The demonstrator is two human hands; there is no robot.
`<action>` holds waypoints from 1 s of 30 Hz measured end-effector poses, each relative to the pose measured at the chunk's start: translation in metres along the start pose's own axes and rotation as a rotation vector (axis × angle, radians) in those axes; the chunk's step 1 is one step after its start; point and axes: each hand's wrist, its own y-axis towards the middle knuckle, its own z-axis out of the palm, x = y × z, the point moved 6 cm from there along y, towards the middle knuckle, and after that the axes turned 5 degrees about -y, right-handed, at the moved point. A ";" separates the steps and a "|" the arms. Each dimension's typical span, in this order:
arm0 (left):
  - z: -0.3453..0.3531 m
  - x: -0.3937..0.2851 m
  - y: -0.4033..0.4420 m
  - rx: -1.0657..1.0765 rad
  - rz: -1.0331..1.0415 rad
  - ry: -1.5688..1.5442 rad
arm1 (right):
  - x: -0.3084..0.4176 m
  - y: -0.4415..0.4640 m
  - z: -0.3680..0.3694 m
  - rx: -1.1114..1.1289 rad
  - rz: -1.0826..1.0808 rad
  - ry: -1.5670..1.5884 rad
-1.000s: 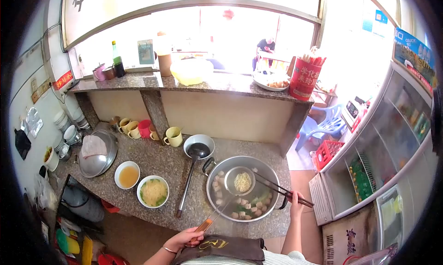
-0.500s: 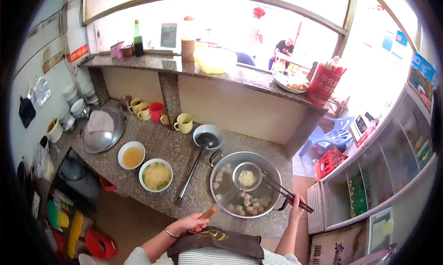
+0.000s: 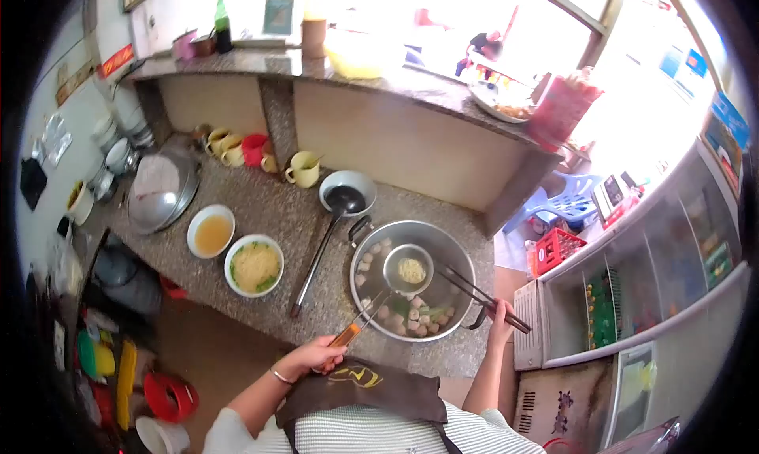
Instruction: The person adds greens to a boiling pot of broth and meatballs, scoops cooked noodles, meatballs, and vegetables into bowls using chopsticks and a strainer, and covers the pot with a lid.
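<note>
My left hand (image 3: 318,354) is closed around the wooden handle of a wire strainer (image 3: 388,274). The strainer's basket sits inside the wide metal pot (image 3: 355,297), with a small clump of pale noodles (image 3: 411,271) in it. Long dark chopsticks (image 3: 473,290) are gripped in my right hand (image 3: 499,324) beside the pot's right handle. Their tips reach over the pot near the strainer's right rim. Several meatballs (image 3: 413,313) and some green leaves float in the cloudy liquid. To the left stands a white bowl of noodles with greens (image 3: 254,267).
A bowl of broth (image 3: 212,233) stands farther left. A black ladle (image 3: 343,202) rests in a white bowl behind the pot, its handle extending across the counter. Several mugs (image 3: 302,169) line the back, near a metal lid (image 3: 164,192). A raised ledge (image 3: 427,89) runs behind; a glass-fronted fridge (image 3: 632,280) is at right.
My view has tilted downward, so the counter appears higher in the picture. Both hands keep their grip, and the strainer remains in the pot. The chopsticks have shifted only slightly relative to the strainer.
</note>
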 end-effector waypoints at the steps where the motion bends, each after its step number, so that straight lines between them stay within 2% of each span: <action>1: 0.001 -0.001 -0.002 -0.008 0.014 -0.003 | 0.001 0.001 0.001 -0.009 0.002 -0.020; 5: -0.011 0.012 -0.003 -0.041 0.115 0.008 | -0.022 0.006 -0.002 0.005 0.038 0.061; 7: -0.003 -0.002 -0.017 -0.077 0.047 -0.021 | -0.018 0.003 0.004 -0.017 0.083 0.051; 12: -0.016 -0.005 -0.065 -0.095 0.135 -0.198 | -0.013 0.006 0.007 0.024 0.080 0.020; 15: -0.034 -0.013 -0.125 -0.303 0.259 -0.187 | -0.004 0.006 0.013 0.004 0.089 0.025; 18: -0.054 -0.020 -0.189 -0.731 0.283 -0.044 | 0.012 0.006 0.021 0.045 0.088 0.030; 19: -0.056 -0.017 -0.200 -0.732 0.279 -0.043 | 0.011 0.008 0.021 0.046 0.080 0.047; 21: -0.069 -0.017 -0.233 -1.048 0.334 0.200 | 0.028 0.004 0.034 0.036 0.066 0.115; 22: -0.072 -0.012 -0.238 -1.056 0.336 0.200 | 0.034 0.004 0.043 0.053 0.078 0.153; 24: -0.076 -0.013 -0.255 -1.306 0.329 0.633 | 0.038 0.001 0.065 0.130 0.092 0.196; 27: -0.080 -0.002 -0.253 -1.404 0.394 0.667 | 0.053 -0.020 0.128 0.368 0.099 0.233; 29: -0.078 -0.005 -0.252 -1.428 0.313 0.705 | 0.061 -0.045 0.179 0.476 0.125 0.266; 30: -0.081 -0.002 -0.249 -1.441 0.374 0.729 | 0.066 -0.057 0.202 0.583 0.066 0.138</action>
